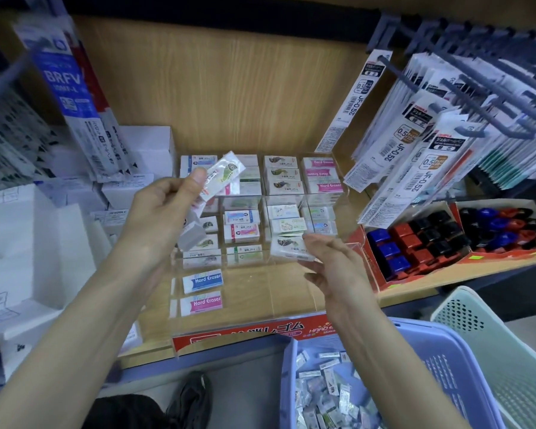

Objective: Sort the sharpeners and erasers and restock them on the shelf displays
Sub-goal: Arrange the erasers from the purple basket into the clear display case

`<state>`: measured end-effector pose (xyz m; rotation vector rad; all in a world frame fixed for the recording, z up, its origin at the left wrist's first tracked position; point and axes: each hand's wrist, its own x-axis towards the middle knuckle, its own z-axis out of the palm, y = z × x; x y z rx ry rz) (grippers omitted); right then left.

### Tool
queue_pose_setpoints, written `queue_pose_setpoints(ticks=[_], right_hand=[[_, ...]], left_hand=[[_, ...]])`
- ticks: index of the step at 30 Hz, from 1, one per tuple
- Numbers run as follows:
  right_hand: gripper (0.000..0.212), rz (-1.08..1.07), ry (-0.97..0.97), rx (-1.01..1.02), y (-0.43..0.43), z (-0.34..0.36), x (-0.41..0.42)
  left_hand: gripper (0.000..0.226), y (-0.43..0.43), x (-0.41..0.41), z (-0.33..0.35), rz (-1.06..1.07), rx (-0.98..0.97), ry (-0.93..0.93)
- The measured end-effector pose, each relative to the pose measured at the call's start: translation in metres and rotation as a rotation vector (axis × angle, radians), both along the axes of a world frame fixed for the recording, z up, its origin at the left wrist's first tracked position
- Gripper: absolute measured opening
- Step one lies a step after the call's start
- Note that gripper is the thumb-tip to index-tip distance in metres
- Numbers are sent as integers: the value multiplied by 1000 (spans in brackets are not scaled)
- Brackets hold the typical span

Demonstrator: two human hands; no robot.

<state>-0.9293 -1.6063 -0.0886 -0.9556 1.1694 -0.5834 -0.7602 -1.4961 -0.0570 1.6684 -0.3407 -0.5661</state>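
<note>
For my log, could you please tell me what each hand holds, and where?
The left hand pinches a wrapped eraser by its lower end; the right hand holds nothing.

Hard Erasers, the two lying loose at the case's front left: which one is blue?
The farther Hard Eraser has the blue label band; the nearer Hard Eraser, closer to the shelf edge, is pink.

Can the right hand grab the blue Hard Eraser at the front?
Probably yes. The right hand is open and empty, and the blue Hard Eraser lies in the front row of the clear display with nothing visibly covering it.
</note>
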Motion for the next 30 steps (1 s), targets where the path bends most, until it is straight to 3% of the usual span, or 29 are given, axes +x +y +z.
queue_pose_setpoints(ticks=[7,17,21,24,26,30], right_hand=[[12,263,-1,-266,21,5,61],[3,576,424,-940,22,-4,130],[11,570,439,-912,23,-7,127],[11,498,370,-894,25,-9,123],[7,559,397,-931,26,-10,126],[15,739,619,-1234,24,-17,139]], left_hand=[[49,27,18,-1,68,-4,20],[37,42,37,3,134,-66,56],[34,45,41,3,149,-85,69],[36,45,41,4,151,-92,75],[39,45,40,4,152,-84,80],[33,45,40,4,138,-72,77]])
